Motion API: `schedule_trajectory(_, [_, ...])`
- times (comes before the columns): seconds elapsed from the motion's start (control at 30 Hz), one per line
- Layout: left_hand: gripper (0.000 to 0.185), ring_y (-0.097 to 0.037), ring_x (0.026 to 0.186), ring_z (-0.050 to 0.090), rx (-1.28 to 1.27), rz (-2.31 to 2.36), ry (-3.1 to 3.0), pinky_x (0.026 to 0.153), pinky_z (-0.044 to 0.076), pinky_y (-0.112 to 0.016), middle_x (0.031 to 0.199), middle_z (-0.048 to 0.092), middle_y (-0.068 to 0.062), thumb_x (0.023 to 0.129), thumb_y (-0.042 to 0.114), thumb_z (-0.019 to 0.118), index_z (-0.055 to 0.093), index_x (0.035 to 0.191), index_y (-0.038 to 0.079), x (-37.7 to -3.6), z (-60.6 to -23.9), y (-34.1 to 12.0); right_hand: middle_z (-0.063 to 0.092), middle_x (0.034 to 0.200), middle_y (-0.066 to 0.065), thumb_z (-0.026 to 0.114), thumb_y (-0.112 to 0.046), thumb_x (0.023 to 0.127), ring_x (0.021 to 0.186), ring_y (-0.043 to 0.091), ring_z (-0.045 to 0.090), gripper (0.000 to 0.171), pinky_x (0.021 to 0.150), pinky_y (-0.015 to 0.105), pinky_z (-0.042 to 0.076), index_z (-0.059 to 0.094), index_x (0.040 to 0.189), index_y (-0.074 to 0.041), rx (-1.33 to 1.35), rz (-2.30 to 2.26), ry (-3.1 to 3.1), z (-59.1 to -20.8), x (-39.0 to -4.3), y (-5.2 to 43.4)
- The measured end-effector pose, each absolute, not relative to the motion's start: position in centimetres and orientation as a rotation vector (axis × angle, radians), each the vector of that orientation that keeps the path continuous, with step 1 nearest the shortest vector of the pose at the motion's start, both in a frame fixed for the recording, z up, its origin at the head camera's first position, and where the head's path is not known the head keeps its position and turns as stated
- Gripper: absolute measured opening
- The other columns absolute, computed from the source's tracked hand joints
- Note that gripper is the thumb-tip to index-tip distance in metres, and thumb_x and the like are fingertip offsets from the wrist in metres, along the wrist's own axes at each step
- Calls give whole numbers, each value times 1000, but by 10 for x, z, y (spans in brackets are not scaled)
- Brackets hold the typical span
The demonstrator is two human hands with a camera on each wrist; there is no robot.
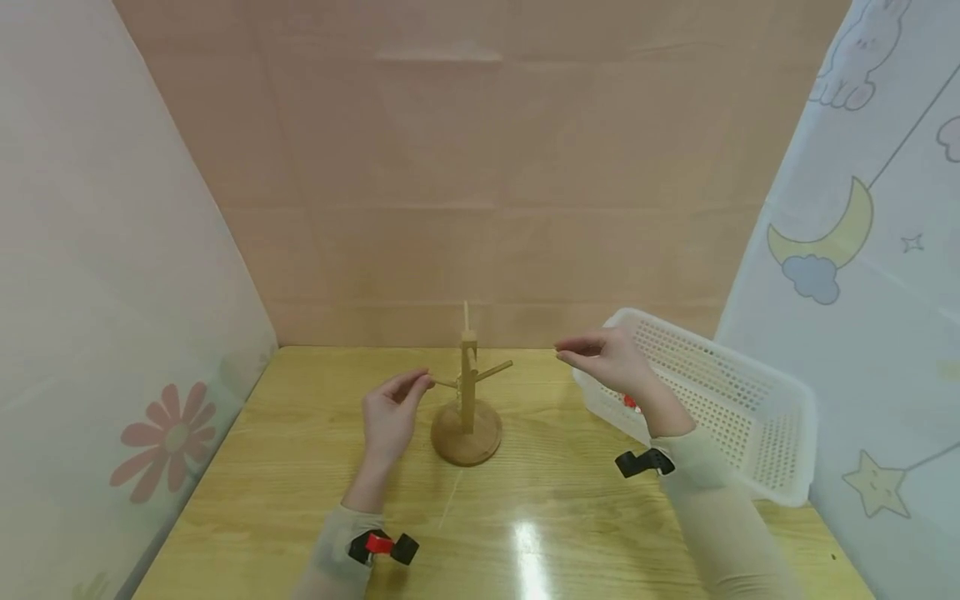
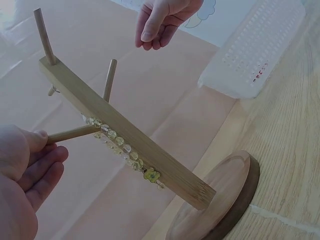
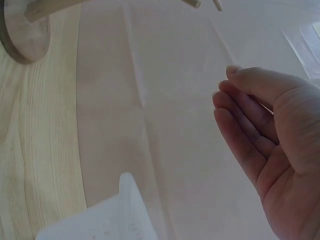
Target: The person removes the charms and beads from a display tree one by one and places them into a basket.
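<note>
A wooden jewelry stand (image 1: 468,392) with several pegs and a round base stands upright at the middle of the table. My left hand (image 1: 390,412) pinches the tip of its left peg (image 2: 72,134) between thumb and index finger. From that peg, close to the post, hangs a beaded bracelet (image 2: 116,141) of clear and pale yellow beads with a yellow-green flower charm (image 2: 151,175). To the right of the stand, my right hand (image 1: 611,358) is raised near the basket's left end, its fingers loosely bent with nothing between them, as the right wrist view (image 3: 270,130) confirms.
A white perforated plastic basket (image 1: 772,392) stands on the right of the table, with small red items (image 1: 630,402) in its left end. A ring-like loop (image 2: 55,89) sits on an upper peg. Cloth panels border the table (image 1: 285,467) at back and sides.
</note>
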State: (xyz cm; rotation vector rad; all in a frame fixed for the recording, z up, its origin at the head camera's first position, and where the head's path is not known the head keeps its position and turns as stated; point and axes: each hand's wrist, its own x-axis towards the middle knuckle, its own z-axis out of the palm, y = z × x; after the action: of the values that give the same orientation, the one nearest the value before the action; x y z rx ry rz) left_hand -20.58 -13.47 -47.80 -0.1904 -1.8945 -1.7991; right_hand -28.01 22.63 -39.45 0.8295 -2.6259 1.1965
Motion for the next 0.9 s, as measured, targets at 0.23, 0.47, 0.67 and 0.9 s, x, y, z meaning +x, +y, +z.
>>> schedule_trajectory(0.23, [15, -19, 90, 79, -175, -1792, -1891, 82, 61, -22, 98, 81, -13, 98, 13, 81, 83, 107, 1, -208, -478, -138, 82, 105, -2, 82, -21, 98, 92, 15, 78, 16, 80, 30, 62, 85, 113, -15, 853, 1233, -2571, -394, -276, 213])
schedule_trajectory(0.47, [14, -18, 91, 79, -177, -1801, -1899, 83, 61, -23, 98, 81, -14, 99, 11, 79, 83, 108, 1, -210, -480, -140, 82, 105, 3, 82, -16, 98, 91, 17, 78, 15, 80, 27, 61, 84, 112, -11, 895, 1306, -2525, -395, -273, 203])
schedule_trajectory(0.67, [14, -17, 90, 78, -138, -1849, -1889, 87, 61, -24, 99, 80, -18, 99, 10, 78, 82, 109, 0, -209, -479, -140, 82, 105, 3, 82, -15, 98, 90, 18, 78, 15, 79, 27, 61, 84, 112, -9, 926, 1351, -2496, -397, -271, 194])
schedule_trajectory(0.9, [14, -12, 89, 77, -80, -1874, -1883, 86, 61, -23, 102, 79, -22, 99, 4, 78, 80, 111, -3, -210, -476, -138, 81, 106, 4, 81, -15, 99, 93, 18, 77, 15, 81, 27, 61, 84, 112, -7, 933, 1394, -2499, -394, -268, 180])
